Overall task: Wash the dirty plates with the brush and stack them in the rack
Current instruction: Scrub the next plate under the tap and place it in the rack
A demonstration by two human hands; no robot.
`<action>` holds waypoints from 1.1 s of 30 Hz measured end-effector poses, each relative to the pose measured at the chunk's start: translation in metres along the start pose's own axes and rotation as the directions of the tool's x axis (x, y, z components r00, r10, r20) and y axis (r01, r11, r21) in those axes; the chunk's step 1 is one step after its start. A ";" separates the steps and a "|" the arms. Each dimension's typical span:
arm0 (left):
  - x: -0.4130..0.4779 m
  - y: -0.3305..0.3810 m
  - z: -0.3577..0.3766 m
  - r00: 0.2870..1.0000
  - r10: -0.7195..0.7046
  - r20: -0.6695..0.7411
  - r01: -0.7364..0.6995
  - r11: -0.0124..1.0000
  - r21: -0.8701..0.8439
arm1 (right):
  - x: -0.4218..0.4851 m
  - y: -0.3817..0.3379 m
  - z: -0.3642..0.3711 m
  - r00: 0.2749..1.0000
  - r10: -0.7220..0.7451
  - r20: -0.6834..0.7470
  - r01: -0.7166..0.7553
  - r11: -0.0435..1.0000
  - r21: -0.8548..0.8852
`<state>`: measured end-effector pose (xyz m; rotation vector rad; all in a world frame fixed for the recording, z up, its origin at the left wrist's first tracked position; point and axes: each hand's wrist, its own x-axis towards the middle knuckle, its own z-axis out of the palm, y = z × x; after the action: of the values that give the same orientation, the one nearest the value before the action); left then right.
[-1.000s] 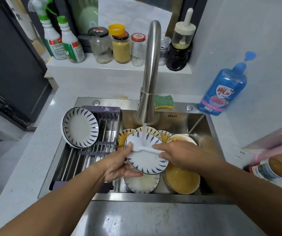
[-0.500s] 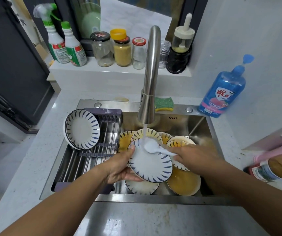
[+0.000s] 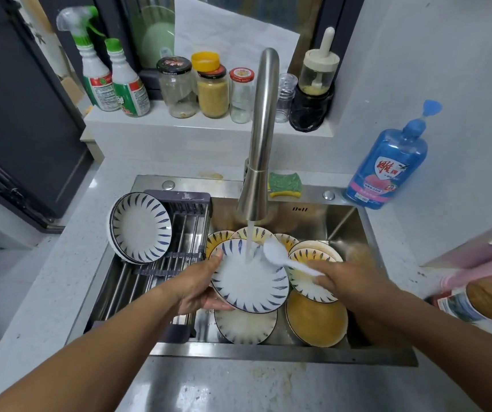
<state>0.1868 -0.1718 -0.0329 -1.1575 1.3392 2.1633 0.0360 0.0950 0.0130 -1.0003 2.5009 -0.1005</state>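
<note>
My left hand grips the left rim of a white plate with blue dashes, held tilted over the sink under running water. My right hand grips the handle of a white brush; its head sits at the plate's upper right edge, beside the water stream. Several dirty, yellow-stained plates lie in the sink below. Clean plates lean upright at the left end of the rack.
The steel faucet runs water into the sink. A green sponge lies behind it and a blue soap bottle stands at the right. Jars and spray bottles line the back ledge. Packets lie at the right edge.
The brush head has moved from the plate's left side up to its upper right edge. The plate has shifted slightly right under the stream.
</note>
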 end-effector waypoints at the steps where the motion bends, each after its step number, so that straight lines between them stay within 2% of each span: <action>1: 0.001 0.003 0.001 1.000 -0.006 -0.010 0.006 1.000 -0.005 | 0.003 -0.003 0.000 0.995 0.045 -0.086 -0.037 0.995 0.094; 2: 0.001 0.007 0.002 1.000 -0.011 -0.021 0.011 1.000 -0.002 | 0.005 -0.008 -0.001 0.983 0.125 -0.133 -0.093 0.970 0.223; 3: 0.001 0.010 0.002 0.999 -0.022 -0.027 0.022 1.000 0.001 | 0.006 -0.013 -0.002 0.969 0.224 -0.100 -0.171 0.910 0.378; 5: 0.000 0.012 0.002 0.998 -0.063 -0.019 0.062 0.998 -0.032 | 0.009 -0.025 -0.004 0.929 0.346 0.132 -0.342 0.665 0.664; 6: -0.001 0.013 0.002 0.996 -0.087 -0.005 0.087 0.994 -0.070 | 0.010 -0.030 -0.004 0.902 0.348 0.255 -0.414 0.529 0.741; 7: -0.004 0.012 0.003 0.994 -0.112 0.017 0.113 0.987 -0.112 | 0.012 -0.035 -0.003 0.881 0.324 0.345 -0.461 0.426 0.778; 10: -0.008 0.010 0.006 0.983 -0.159 0.090 0.176 0.959 -0.223 | 0.022 -0.045 0.004 0.829 0.253 0.498 -0.550 0.212 0.808; 13: -0.012 0.011 0.007 0.978 -0.170 0.118 0.194 0.951 -0.241 | 0.030 -0.046 0.007 0.794 0.209 0.571 -0.598 0.102 0.795; 15: -0.012 0.012 0.008 0.990 -0.104 0.095 0.112 0.990 -0.085 | 0.034 -0.045 0.007 0.771 0.214 0.600 -0.626 0.080 0.775; 16: -0.010 0.013 0.007 0.996 -0.033 0.080 0.028 0.997 0.072 | 0.036 -0.045 0.006 0.758 0.217 0.615 -0.639 0.058 0.767; 17: -0.012 0.015 0.005 0.995 0.058 0.081 -0.077 0.962 0.264 | 0.038 -0.045 0.005 0.747 0.218 0.628 -0.649 0.036 0.760; 18: -0.016 0.018 0.002 0.982 0.144 0.121 -0.183 0.879 0.439 | 0.041 -0.045 0.003 0.736 0.223 0.639 -0.659 0.019 0.752; 20: -0.024 0.025 -0.005 0.932 0.214 0.291 -0.355 0.698 0.623 | 0.045 -0.043 -0.005 0.719 0.231 0.655 -0.673 0.000 0.739; 23: -0.027 0.029 -0.006 0.872 0.205 0.444 -0.483 0.502 0.717 | 0.046 -0.040 -0.014 0.698 0.219 0.681 -0.697 -0.010 0.717; 25: -0.024 0.027 -0.001 0.846 0.264 0.463 -0.531 0.345 0.774 | 0.046 -0.041 -0.017 0.686 0.197 0.700 -0.716 0.010 0.698; 26: -0.021 0.025 -0.001 0.837 0.291 0.464 -0.540 0.298 0.787 | 0.046 -0.043 -0.018 0.683 0.181 0.707 -0.722 0.020 0.692; 27: -0.019 0.023 -0.001 0.836 0.310 0.453 -0.538 0.298 0.789 | 0.045 -0.044 -0.019 0.686 0.170 0.708 -0.721 0.022 0.693; 28: -0.017 0.021 -0.001 0.843 0.314 0.437 -0.531 0.352 0.771 | 0.044 -0.044 -0.021 0.697 0.169 0.697 -0.710 0.027 0.704; 30: -0.015 0.015 -0.001 0.855 0.324 0.405 -0.519 0.543 0.660 | 0.040 -0.040 -0.024 0.743 0.236 0.626 -0.657 0.080 0.750; 31: -0.014 0.011 0.001 0.865 0.327 0.381 -0.499 0.646 0.577 | 0.036 -0.037 -0.027 0.777 0.298 0.554 -0.613 0.161 0.773; 33: -0.009 0.006 0.002 0.907 0.308 0.288 -0.409 0.811 0.419 | 0.024 -0.031 -0.031 0.861 0.375 0.343 -0.491 0.436 0.754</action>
<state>0.1874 -0.1722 -0.0217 -0.4997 1.9653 1.9412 0.0269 0.0536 0.0391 0.0665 2.0713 -0.9328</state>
